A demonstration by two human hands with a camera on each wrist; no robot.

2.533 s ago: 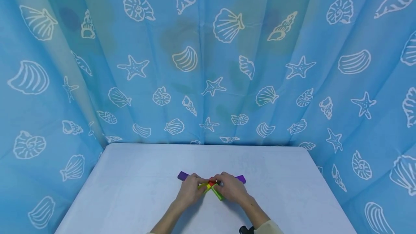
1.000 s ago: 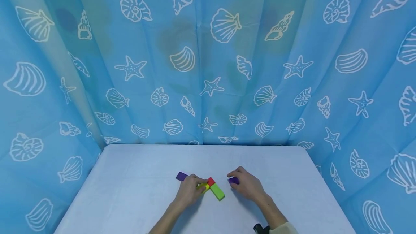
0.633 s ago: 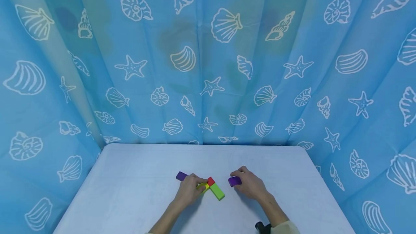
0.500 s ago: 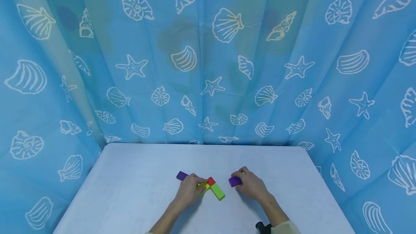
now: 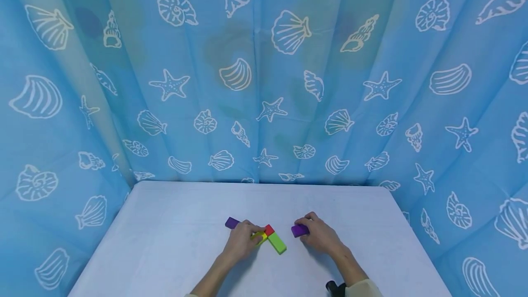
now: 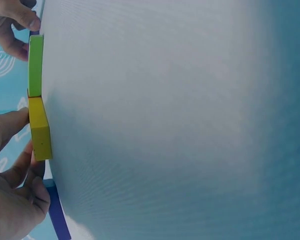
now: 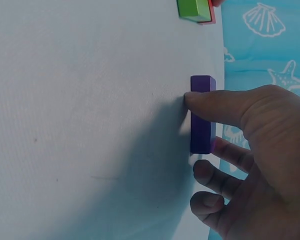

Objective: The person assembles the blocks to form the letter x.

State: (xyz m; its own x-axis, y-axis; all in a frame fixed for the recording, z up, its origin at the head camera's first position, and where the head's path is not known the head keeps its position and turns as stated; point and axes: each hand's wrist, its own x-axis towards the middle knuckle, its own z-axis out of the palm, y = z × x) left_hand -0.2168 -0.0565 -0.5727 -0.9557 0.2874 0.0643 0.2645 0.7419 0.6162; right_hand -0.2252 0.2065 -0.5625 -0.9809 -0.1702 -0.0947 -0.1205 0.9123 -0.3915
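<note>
In the head view my left hand (image 5: 240,244) pinches a yellow block (image 6: 39,127) between thumb and fingers. Its index fingertip lies right by a small red block (image 5: 269,229). From the red block a long green block (image 5: 277,244) slants towards me. A purple block (image 5: 232,222) sticks out beyond my left hand, and its near end is at the curled fingers in the left wrist view. To the right, apart from these blocks, my right hand (image 5: 323,236) grips a second purple block (image 7: 202,130), thumb on the near side, fingers mostly behind it.
A white-covered table (image 5: 173,233) bears all the blocks. Behind and on both sides hangs a blue curtain (image 5: 264,81) with white shells and starfish. A black device (image 5: 335,288) sits at my right wrist beside the pale sleeve (image 5: 363,288).
My right hand has left the red and green blocks, moved right, and taken hold of the right purple block. My left hand stays put. Over the last half second hardly anything differs.
</note>
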